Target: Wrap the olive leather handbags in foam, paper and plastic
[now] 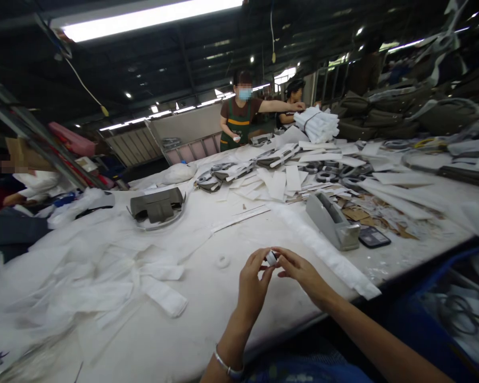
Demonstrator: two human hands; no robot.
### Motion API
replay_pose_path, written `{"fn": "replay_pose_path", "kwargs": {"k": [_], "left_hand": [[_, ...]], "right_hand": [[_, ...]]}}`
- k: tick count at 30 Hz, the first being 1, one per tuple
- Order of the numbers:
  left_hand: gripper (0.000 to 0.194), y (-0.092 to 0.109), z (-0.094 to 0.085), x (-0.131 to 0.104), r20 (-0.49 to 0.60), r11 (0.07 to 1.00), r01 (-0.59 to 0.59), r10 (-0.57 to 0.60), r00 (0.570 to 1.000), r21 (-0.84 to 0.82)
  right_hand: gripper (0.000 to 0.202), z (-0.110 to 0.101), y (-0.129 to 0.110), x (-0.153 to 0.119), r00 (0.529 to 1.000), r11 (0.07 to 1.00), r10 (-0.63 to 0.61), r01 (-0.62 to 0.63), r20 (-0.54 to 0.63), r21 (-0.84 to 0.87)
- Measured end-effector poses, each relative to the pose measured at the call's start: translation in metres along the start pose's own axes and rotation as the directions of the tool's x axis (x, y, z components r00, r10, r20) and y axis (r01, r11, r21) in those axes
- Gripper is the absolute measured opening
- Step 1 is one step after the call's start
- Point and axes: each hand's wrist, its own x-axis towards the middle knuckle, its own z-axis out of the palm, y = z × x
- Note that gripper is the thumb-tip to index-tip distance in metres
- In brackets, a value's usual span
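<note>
Above the table's front part, I hold a small roll of white tape (pixel 271 258) up between both hands. My left hand (pixel 254 279) pinches it from the left with thumb and fingers. From the right, the fingers of my right hand (pixel 297 268) close on its other side and cover part of it. Flat on the white tabletop (pixel 211 298), left of my hands, lies a white ring (pixel 222 261) that looks like another tape roll. A grey tape dispenser (pixel 331 221) stands beyond my right hand, with a dark phone (pixel 374 236) beside it.
A folded white strip (pixel 323 250) runs toward the table edge. White sheets (pixel 159 287) are heaped at left, near a grey-green bag (pixel 157 206). Paper pieces and bag parts crowd the right. Across the table, a person (pixel 239 119) in a green apron reaches toward a white bundle (pixel 317 124).
</note>
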Motion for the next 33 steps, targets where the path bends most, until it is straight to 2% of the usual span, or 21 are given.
{"fn": "replay_pose_path", "kwargs": {"k": [2,4,8,13,21,28,33], "left_hand": [[0.036,-0.008,-0.004,-0.003,0.05,1.0,0.001,-0.002,0.999,0.015],[0.036,-0.016,-0.005,-0.007,0.08,1.0,0.015,-0.016,0.997,0.014],[0.031,-0.035,-0.001,-0.014,0.091,0.999,0.049,-0.05,0.995,0.008],[0.03,-0.057,0.007,-0.024,0.083,0.993,0.114,-0.112,0.99,-0.021],[0.032,-0.066,0.005,-0.029,0.051,0.966,0.229,-0.224,0.973,-0.123],[0.036,-0.071,0.003,-0.025,0.046,0.927,0.302,-0.3,0.953,-0.222],[0.046,-0.069,-0.001,-0.022,0.068,0.909,0.316,-0.309,0.949,-0.271]], "right_hand": [[0.056,-0.004,0.006,0.005,1.0,0.984,0.014,-0.012,0.01,-0.177],[0.054,-0.007,0.015,0.009,0.998,0.972,0.022,-0.008,0.055,-0.233],[0.051,-0.011,0.038,0.014,0.988,0.991,0.057,-0.038,0.146,-0.128],[0.044,-0.015,0.058,0.017,0.982,0.993,0.076,-0.058,0.173,-0.108],[0.047,-0.014,0.058,0.013,0.996,0.967,0.061,-0.042,0.069,-0.251],[0.051,-0.017,0.059,0.013,0.991,0.994,0.109,-0.11,0.083,-0.003],[0.052,-0.013,0.054,0.011,0.991,0.991,0.132,-0.133,0.034,0.017]]}}
